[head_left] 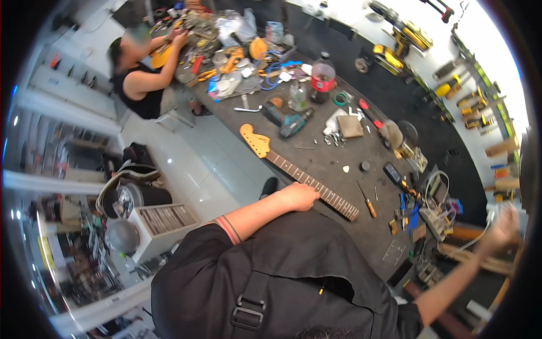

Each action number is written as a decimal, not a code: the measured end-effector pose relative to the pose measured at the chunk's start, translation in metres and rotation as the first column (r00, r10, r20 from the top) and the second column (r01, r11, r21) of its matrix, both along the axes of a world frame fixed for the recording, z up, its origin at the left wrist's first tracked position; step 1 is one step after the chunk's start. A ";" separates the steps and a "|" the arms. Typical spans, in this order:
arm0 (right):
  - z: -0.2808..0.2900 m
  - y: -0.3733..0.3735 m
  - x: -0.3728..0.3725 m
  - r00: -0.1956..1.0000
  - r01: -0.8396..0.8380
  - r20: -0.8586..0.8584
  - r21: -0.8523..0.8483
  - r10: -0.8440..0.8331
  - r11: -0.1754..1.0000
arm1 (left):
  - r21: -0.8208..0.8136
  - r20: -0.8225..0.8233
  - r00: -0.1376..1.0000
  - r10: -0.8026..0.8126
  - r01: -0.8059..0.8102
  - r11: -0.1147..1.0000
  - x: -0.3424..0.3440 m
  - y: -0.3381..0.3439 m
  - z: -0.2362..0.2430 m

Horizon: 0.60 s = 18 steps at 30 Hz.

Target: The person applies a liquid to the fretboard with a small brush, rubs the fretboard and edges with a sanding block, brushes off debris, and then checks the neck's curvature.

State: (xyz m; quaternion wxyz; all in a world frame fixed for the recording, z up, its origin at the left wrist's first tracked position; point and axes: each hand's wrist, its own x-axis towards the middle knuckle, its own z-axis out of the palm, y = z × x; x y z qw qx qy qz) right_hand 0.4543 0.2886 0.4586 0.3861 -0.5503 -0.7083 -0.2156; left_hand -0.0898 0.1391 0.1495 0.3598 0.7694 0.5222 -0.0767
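Observation:
A guitar neck [309,182] with a dark fretted fingerboard and a pale yellow headstock [254,141] lies slantwise along the near edge of the dark workbench [333,155]. My left hand [302,196] is closed over the neck's near side, around the middle of the fingerboard. Far to the right, my right hand [501,229] is stretched out towards the wall, close to a white plug-like piece [492,214] with a cable. Motion blurs its fingers, so I cannot make out whether it grips anything.
A screwdriver [367,202], a cordless drill [296,122] and a dark drink bottle [322,79] stand or lie on the bench. Tools hang along the right wall. At the far left another person [144,85] sits working at the bench. A grey bin [138,195] is on the floor.

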 end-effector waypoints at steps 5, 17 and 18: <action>-0.269 -0.088 -0.141 0.964 -0.248 -0.255 -0.965 0.077 -0.087 | 0.005 0.024 0.999 -0.022 0.021 1.000 -0.056 0.013 -0.005; -0.430 -0.181 -0.263 0.869 0.264 0.377 -0.902 -0.322 -0.342 | -0.072 -0.152 0.966 -0.208 0.200 0.977 -0.231 0.033 -0.020; -0.427 -0.174 -0.268 0.858 0.296 0.418 -0.878 -0.298 -0.376 | -0.106 -0.160 0.964 -0.214 0.199 0.974 -0.237 0.033 -0.021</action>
